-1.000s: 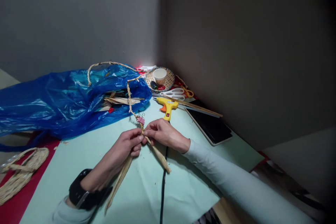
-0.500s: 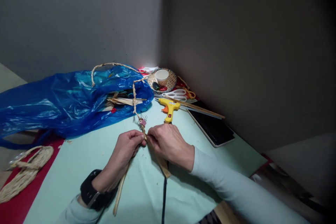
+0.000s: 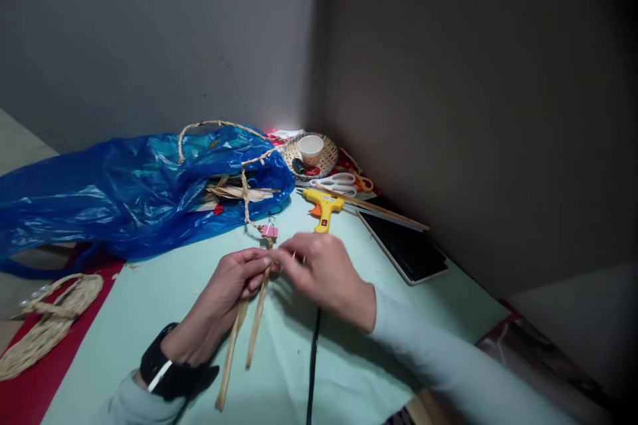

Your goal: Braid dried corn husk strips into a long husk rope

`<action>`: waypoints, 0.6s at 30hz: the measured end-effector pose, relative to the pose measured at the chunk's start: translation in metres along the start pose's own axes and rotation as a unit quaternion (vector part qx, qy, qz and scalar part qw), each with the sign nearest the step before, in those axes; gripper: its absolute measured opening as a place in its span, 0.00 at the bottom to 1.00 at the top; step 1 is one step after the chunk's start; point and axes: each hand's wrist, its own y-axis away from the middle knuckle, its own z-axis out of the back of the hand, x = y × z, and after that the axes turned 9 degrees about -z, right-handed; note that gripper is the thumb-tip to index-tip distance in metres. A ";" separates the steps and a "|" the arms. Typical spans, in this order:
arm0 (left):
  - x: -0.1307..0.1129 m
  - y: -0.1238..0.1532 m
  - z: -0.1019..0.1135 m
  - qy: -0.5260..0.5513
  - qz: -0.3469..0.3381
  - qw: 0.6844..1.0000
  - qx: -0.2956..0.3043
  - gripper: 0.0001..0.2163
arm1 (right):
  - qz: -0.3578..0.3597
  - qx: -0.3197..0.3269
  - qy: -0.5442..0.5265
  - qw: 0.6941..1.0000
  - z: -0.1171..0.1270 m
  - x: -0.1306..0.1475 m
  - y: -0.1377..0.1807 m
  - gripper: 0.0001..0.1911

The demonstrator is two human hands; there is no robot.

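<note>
A thin straw braid hangs in front of the blue bag and runs down to my hands, with a pink binder clip on it just above my fingers. My left hand pinches the braid between thumb and forefinger. Two flat straw strands trail below that hand toward me. My right hand is curled, its fingertips meeting the braid right beside my left fingertips. What lies between the right fingers is hidden and slightly blurred.
A blue plastic bag with straw pieces lies left. Behind my right hand are a yellow glue gun, white-handled scissors and a woven tray holding a paper cup. A black tablet lies right, a woven straw piece left.
The wide strand under my right hand has left that side, and a strand now hangs near the middle, below my left fingers. The braid above the clip has swung left.
</note>
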 end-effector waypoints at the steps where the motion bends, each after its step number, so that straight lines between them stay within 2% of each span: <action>1: 0.000 -0.001 0.001 -0.002 0.000 1.000 0.003 0.09 | -0.025 0.005 -0.034 0.999 0.004 -0.003 -0.004 0.17; 4: 0.002 -0.002 0.002 -0.010 -0.002 1.000 0.009 0.11 | -0.050 0.134 -0.155 0.977 0.000 -0.014 -0.015 0.13; 6: 0.002 -0.002 0.000 -0.019 -0.005 1.000 0.014 0.12 | -0.063 0.189 -0.206 0.958 -0.010 -0.019 -0.019 0.13; 10: -0.001 0.001 -0.006 -0.055 -0.016 0.998 0.031 0.11 | -0.073 0.168 -0.199 0.963 -0.022 -0.022 -0.022 0.14; 18: 0.000 0.006 -0.009 -0.166 -0.054 0.984 0.041 0.09 | -0.071 0.121 -0.157 0.978 -0.019 -0.021 -0.020 0.15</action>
